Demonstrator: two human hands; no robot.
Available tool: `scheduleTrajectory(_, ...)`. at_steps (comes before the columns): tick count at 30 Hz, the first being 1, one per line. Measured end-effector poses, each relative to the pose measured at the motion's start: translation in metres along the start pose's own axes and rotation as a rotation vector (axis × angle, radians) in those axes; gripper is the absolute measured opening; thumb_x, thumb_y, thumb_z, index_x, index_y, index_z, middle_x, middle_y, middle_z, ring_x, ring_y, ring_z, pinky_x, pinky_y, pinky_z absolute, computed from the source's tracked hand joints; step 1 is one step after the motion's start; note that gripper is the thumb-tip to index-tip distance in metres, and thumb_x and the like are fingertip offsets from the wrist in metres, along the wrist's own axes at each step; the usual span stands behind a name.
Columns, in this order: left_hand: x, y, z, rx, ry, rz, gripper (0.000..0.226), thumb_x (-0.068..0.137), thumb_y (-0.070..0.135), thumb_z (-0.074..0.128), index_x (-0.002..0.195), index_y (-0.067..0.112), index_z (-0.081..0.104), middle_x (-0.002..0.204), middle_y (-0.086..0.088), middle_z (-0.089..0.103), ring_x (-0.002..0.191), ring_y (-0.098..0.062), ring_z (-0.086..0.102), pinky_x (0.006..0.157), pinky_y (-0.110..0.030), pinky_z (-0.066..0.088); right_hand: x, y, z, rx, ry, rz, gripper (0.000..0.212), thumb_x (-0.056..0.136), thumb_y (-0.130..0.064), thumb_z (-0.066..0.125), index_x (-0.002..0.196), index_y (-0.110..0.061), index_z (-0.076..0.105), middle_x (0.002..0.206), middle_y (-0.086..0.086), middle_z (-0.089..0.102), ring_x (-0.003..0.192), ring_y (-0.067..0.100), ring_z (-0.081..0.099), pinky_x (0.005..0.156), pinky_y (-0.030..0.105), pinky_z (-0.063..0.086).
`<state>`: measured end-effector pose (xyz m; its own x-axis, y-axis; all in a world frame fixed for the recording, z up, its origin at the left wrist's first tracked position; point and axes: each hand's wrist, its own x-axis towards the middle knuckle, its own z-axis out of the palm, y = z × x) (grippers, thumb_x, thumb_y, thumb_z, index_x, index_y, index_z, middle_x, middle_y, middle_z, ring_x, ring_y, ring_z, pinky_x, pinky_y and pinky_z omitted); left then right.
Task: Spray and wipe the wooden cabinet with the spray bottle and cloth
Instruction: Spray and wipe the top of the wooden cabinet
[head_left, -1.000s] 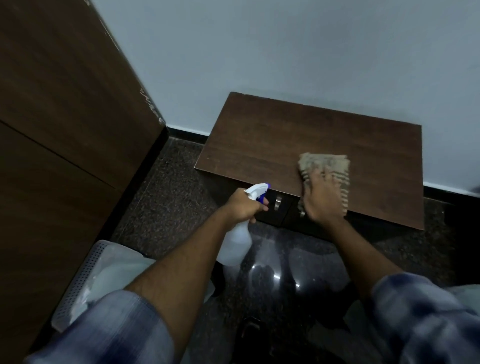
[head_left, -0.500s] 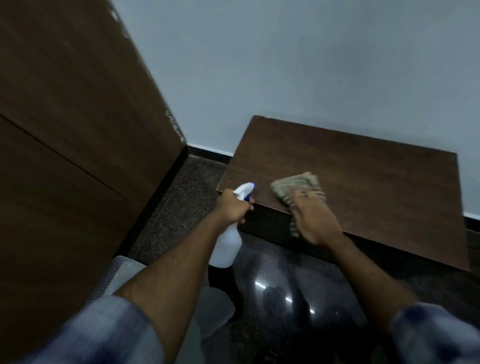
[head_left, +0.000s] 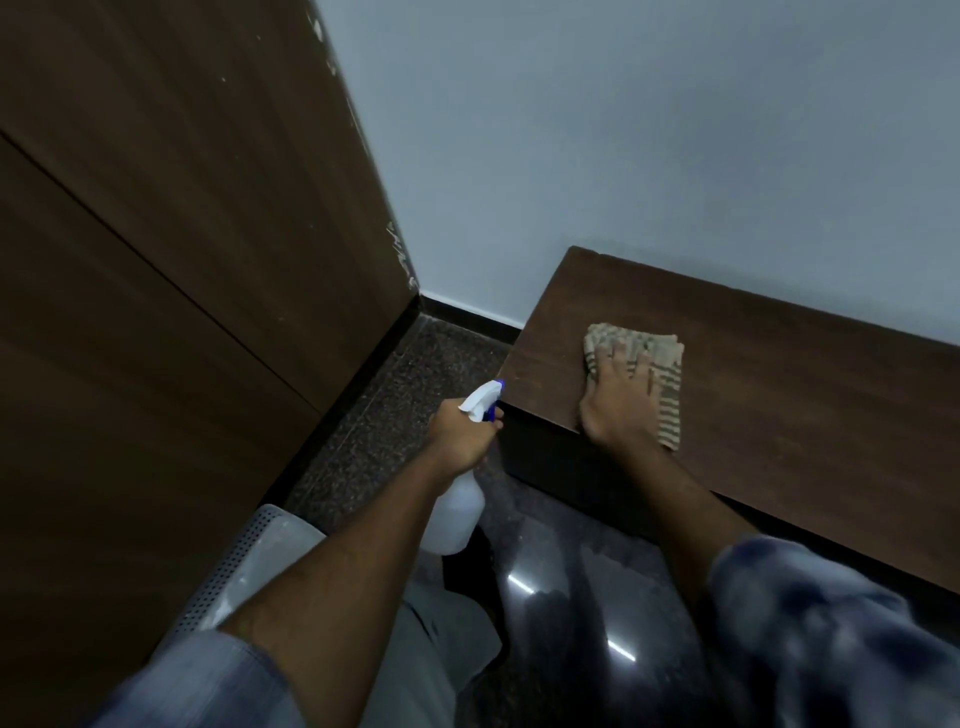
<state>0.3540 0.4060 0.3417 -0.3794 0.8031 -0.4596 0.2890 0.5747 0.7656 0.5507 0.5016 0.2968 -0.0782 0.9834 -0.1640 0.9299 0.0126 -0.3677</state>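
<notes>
Cloth (head_left: 652, 358) under right hand (head_left: 618, 405), on cabinet (head_left: 779, 395)

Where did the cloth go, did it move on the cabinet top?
Yes. The cloth under the right hand slid left along the wooden cabinet top, from near its middle to near its left end.

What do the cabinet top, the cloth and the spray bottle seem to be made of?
Low dark-brown cabinet top: wood or wood-look laminate, matt, faint grain. Beige striped cloth: woven fabric, folded, soft ribbing. White spray bottle: translucent plastic body, likely; white-and-blue trigger head.
</notes>
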Motion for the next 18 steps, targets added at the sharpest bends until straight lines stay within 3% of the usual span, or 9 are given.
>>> scheduleTrajectory(4,0.009,0.006,-0.011,0.03,0.0,0.028,0.028,0.086,0.005,0.065,0.108,0.019,0.075,0.079,-0.004,0.073,0.061,-0.016,0.064,0.051,-0.021,0.048,-0.016,-0.033,0.02,-0.122,-0.128,-0.547,0.054,0.107,-0.037,0.026,0.161,-0.032,0.019,0.169,-0.007,0.009,0.157,0.024,0.005,0.127,0.045,0.005)
scheduleTrajectory(6,0.018,0.016,-0.015,0.003,-0.044,0.04,0.027,0.086,0.0,0.063,0.102,0.019,0.074,0.083,-0.004,0.076,0.062,-0.017,0.067,0.054,-0.026,0.051,-0.006,-0.002,0.007,-0.185,-0.12,-0.663,0.055,0.106,-0.038,0.028,0.16,-0.031,0.023,0.168,-0.006,0.016,0.156,0.022,0.011,0.127,0.043,0.009)
scheduleTrajectory(7,0.022,0.022,-0.017,-0.006,-0.074,0.05,0.025,0.086,-0.003,0.062,0.097,0.016,0.075,0.086,-0.006,0.078,0.063,-0.016,0.069,0.057,-0.03,0.051,0.005,0.013,-0.001,-0.171,-0.079,-0.594,0.055,0.105,-0.037,0.031,0.159,-0.029,0.027,0.167,-0.002,0.022,0.155,0.023,0.016,0.126,0.044,0.013)
scheduleTrajectory(9,0.032,0.04,-0.018,0.039,-0.11,0.089,0.022,0.082,-0.006,0.063,0.086,0.01,0.077,0.082,-0.008,0.078,0.058,-0.009,0.066,0.063,-0.028,0.049,0.023,0.037,-0.02,-0.092,0.028,-0.251,0.055,0.104,-0.034,0.035,0.158,-0.022,0.032,0.165,0.006,0.027,0.152,0.03,0.023,0.125,0.047,0.018)
scheduleTrajectory(11,0.042,0.061,-0.014,0.124,-0.123,0.122,0.019,0.08,-0.004,0.061,0.081,0.006,0.077,0.077,-0.011,0.078,0.06,-0.014,0.067,0.063,-0.028,0.053,0.02,0.037,-0.023,-0.009,0.082,0.046,0.056,0.104,-0.032,0.038,0.158,-0.017,0.032,0.165,0.01,0.026,0.152,0.034,0.021,0.123,0.048,0.018)
scheduleTrajectory(12,0.046,0.072,-0.013,0.149,-0.123,0.135,0.019,0.08,-0.002,0.059,0.083,0.004,0.077,0.079,-0.014,0.078,0.061,-0.018,0.067,0.06,-0.028,0.054,0.01,0.031,-0.017,0.0,0.1,0.06,0.057,0.104,-0.033,0.039,0.157,-0.016,0.031,0.165,0.012,0.027,0.152,0.035,0.022,0.123,0.048,0.019)
scheduleTrajectory(14,0.053,0.09,-0.013,0.151,-0.137,0.157,0.025,0.083,-0.002,0.058,0.098,0.002,0.077,0.09,-0.017,0.079,0.068,-0.025,0.069,0.055,-0.03,0.054,-0.013,0.03,-0.005,-0.026,0.038,-0.192,0.056,0.104,-0.038,0.032,0.158,-0.022,0.03,0.166,0.006,0.025,0.153,0.032,0.021,0.124,0.047,0.018)
scheduleTrajectory(16,0.062,0.101,-0.013,0.11,-0.158,0.165,0.037,0.086,-0.004,0.056,0.117,0.003,0.073,0.104,-0.019,0.077,0.088,-0.035,0.074,0.068,-0.04,0.059,-0.013,0.051,-0.011,-0.129,-0.08,-0.436,0.059,0.102,-0.045,0.022,0.159,-0.031,0.027,0.168,-0.005,0.02,0.155,0.025,0.015,0.125,0.043,0.015)
scheduleTrajectory(18,0.068,0.105,-0.012,0.086,-0.163,0.166,0.041,0.086,-0.005,0.055,0.122,0.006,0.072,0.11,-0.019,0.076,0.104,-0.038,0.073,0.085,-0.049,0.061,0.02,0.064,-0.022,-0.173,-0.058,-0.356,0.061,0.101,-0.046,0.023,0.16,-0.031,0.025,0.168,-0.003,0.018,0.155,0.025,0.014,0.125,0.044,0.013)
